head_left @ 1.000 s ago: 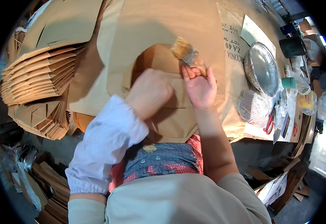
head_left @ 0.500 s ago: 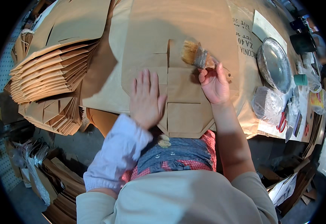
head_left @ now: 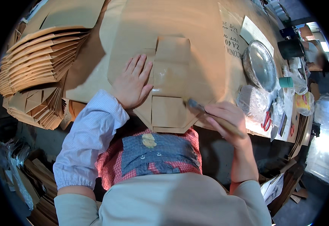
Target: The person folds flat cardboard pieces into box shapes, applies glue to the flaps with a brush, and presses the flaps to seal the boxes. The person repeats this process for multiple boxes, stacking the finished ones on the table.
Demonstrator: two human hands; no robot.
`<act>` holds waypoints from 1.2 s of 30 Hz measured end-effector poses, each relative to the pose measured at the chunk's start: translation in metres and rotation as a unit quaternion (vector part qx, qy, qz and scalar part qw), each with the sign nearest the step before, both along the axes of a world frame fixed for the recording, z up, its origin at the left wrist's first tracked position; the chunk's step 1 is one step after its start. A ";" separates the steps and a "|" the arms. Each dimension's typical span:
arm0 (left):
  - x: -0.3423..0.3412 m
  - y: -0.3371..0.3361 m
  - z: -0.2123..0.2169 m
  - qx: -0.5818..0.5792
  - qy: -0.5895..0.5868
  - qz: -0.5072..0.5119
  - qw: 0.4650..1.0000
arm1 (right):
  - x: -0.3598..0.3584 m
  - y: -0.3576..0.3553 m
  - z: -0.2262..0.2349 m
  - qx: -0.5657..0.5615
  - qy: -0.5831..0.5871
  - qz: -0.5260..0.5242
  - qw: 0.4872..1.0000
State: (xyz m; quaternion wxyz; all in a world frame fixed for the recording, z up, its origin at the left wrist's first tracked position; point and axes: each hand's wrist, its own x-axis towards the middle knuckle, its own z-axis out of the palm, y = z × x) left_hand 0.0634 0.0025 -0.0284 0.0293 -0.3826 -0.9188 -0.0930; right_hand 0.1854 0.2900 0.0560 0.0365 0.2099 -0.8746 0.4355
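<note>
Brown paper bag (head_left: 171,84) | left hand (head_left: 132,83) flat on it | right hand (head_left: 227,121) grips brush (head_left: 209,115)

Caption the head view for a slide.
Left hand flat on folded brown paper; right hand holds a brush beside it.

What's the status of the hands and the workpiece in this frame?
Left hand flat on the folded brown paper piece, pinning it. Right hand grips a brush, its tip at the piece's right edge. Nothing blocking.

Table (head_left: 96,81): brown paper sheet (head_left: 194,22), bag stack (head_left: 40,49), bowl (head_left: 259,64).
</note>
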 end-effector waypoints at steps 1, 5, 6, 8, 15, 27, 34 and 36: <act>-0.001 0.000 0.000 -0.009 0.003 0.000 1.000 | -0.003 0.000 0.003 0.113 0.097 0.016 0.989; 0.001 0.003 -0.005 -0.010 0.011 0.008 1.000 | 0.028 -0.013 -0.011 0.174 0.049 0.097 0.979; 0.000 0.003 -0.006 -0.008 0.014 0.006 1.000 | 0.033 -0.017 -0.011 0.167 0.033 0.107 0.980; 0.000 0.003 -0.009 -0.011 0.023 0.007 1.000 | 0.039 -0.026 -0.010 0.151 0.001 0.127 0.980; -0.021 -0.012 -0.004 0.118 -0.075 -0.026 0.990 | -0.003 -0.056 -0.004 -0.084 -0.006 0.150 0.985; -0.018 -0.001 -0.021 0.131 0.029 -0.024 0.991 | 0.025 -0.065 -0.012 0.109 -0.013 0.185 0.977; -0.016 -0.003 -0.013 0.090 0.044 -0.025 0.995 | 0.043 -0.025 0.004 0.002 -0.048 0.010 0.999; -0.018 -0.003 -0.014 0.090 0.052 -0.031 0.994 | 0.034 -0.021 -0.008 0.212 0.042 -0.035 0.976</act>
